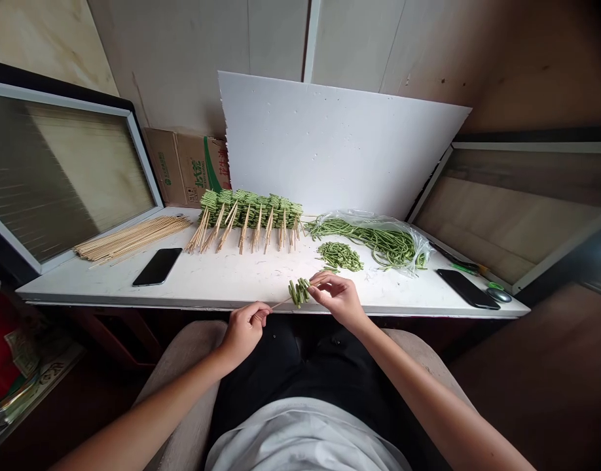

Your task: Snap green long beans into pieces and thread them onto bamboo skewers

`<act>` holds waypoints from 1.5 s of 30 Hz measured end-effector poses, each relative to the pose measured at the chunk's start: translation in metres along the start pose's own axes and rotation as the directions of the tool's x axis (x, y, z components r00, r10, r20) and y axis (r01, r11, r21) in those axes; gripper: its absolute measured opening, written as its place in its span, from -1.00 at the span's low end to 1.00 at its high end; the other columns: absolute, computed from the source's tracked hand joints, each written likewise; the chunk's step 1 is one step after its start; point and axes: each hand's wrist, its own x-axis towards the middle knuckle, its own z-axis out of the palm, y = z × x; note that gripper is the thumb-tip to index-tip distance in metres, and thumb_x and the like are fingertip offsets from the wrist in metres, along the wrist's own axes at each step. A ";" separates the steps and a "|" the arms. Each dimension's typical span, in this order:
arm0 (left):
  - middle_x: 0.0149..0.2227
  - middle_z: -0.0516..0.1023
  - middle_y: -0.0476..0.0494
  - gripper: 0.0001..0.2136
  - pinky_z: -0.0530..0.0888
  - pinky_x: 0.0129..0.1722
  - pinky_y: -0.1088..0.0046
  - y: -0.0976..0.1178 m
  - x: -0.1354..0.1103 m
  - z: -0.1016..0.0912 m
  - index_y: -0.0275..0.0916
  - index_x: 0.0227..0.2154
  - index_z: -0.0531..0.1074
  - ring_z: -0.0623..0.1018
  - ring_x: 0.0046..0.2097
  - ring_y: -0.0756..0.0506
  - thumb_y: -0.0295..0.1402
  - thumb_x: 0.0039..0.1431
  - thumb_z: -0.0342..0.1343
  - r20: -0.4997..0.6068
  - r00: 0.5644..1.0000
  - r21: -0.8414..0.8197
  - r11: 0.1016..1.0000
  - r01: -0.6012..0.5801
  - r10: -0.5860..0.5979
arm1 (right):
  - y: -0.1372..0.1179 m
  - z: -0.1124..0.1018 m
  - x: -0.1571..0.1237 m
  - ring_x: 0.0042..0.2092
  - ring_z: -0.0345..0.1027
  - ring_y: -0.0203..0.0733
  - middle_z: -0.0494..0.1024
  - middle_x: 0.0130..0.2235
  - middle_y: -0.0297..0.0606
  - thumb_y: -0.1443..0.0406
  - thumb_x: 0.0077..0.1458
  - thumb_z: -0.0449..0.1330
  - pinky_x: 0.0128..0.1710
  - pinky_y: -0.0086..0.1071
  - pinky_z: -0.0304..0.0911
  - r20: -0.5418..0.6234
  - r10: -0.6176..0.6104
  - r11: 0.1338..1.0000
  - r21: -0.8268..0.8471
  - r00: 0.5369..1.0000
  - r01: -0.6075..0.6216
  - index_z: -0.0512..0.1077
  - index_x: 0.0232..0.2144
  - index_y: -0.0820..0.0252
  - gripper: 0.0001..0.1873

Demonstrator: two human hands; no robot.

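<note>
The left hand [242,331] holds the near end of a bamboo skewer [281,303] in a closed grip, while the right hand [337,301] pinches the cut green beans [299,292] bunched on the skewer's far end, between the two hands. A loose pinch could let pieces slip off the tip; squeezing too hard could split them.

Bean pieces [299,292] were green, skewers [132,238] pale yellow, table [202,281] white, phone [157,267] black, carton [180,167] brown with green stripe
</note>
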 end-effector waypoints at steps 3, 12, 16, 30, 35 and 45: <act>-0.46 0.61 -0.08 -0.79 0.50 -0.36 0.46 0.001 0.002 -0.001 -0.23 -0.32 0.60 0.60 -0.42 -0.06 -0.42 0.34 0.07 -0.047 0.999 -0.027 1.000 0.001 -0.002 | -0.004 -0.001 0.001 -0.16 0.49 -0.03 0.62 -0.24 -0.14 0.03 0.01 0.46 -0.16 -0.19 0.44 0.010 0.057 0.998 0.005 0.998 -0.057 0.64 -0.36 0.08 -0.71; -0.47 0.63 -0.05 -0.78 0.52 -0.35 0.45 0.001 0.004 -0.003 -0.20 -0.40 0.55 0.63 -0.41 -0.07 -0.56 0.25 0.05 -0.108 0.994 0.047 0.999 0.003 0.003 | -0.012 -0.001 0.003 -0.37 0.40 -0.18 0.61 -0.38 -0.21 0.00 -0.10 0.50 -0.31 -0.28 0.38 0.017 0.332 0.943 -0.020 0.943 -0.332 0.61 -0.46 0.18 -0.62; -0.43 0.65 -0.05 -0.76 0.54 -0.31 0.47 0.000 0.003 -0.005 -0.19 -0.39 0.54 0.65 -0.38 -0.07 -0.59 0.25 0.02 -0.113 0.992 0.092 0.995 -0.043 0.053 | -0.010 0.002 0.000 -0.31 0.43 -0.15 0.62 -0.37 -0.18 0.01 -0.11 0.49 -0.33 -0.32 0.38 -0.021 0.384 0.923 0.029 0.923 -0.383 0.62 -0.48 0.19 -0.63; -0.50 0.58 -0.01 -0.80 0.47 -0.35 0.49 -0.003 0.012 -0.008 -0.19 -0.39 0.52 0.58 -0.44 -0.04 -0.48 0.31 0.04 -0.109 0.994 0.070 0.997 0.019 -0.012 | -0.020 -0.017 0.006 -0.14 0.54 -0.01 0.69 -0.17 -0.15 -0.02 0.00 0.45 -0.20 -0.24 0.41 0.098 0.286 0.937 -0.238 0.953 -0.256 0.65 -0.20 0.12 -0.58; -0.49 0.59 -0.03 -0.80 0.45 -0.38 0.49 -0.006 0.016 -0.015 -0.21 -0.36 0.52 0.58 -0.45 -0.05 -0.33 0.36 0.07 -0.160 0.985 0.039 0.996 0.076 -0.069 | -0.004 -0.071 0.019 -0.01 0.50 0.15 0.68 -0.10 -0.07 -0.01 0.16 0.34 -0.08 -0.08 0.38 0.011 0.065 0.754 -0.656 0.998 -0.042 0.63 -0.06 0.09 -0.58; -0.49 0.58 -0.03 -0.80 0.45 -0.39 0.50 -0.012 0.008 -0.009 -0.20 -0.33 0.54 0.57 -0.46 -0.05 -0.31 0.38 0.06 -0.121 0.992 0.051 0.998 0.044 -0.038 | 0.044 -0.084 0.049 0.01 0.34 0.17 0.65 -0.15 -0.06 0.25 0.29 0.22 -0.02 -0.07 0.26 0.118 -0.019 0.359 -0.926 0.993 0.117 0.64 -0.24 0.11 -0.82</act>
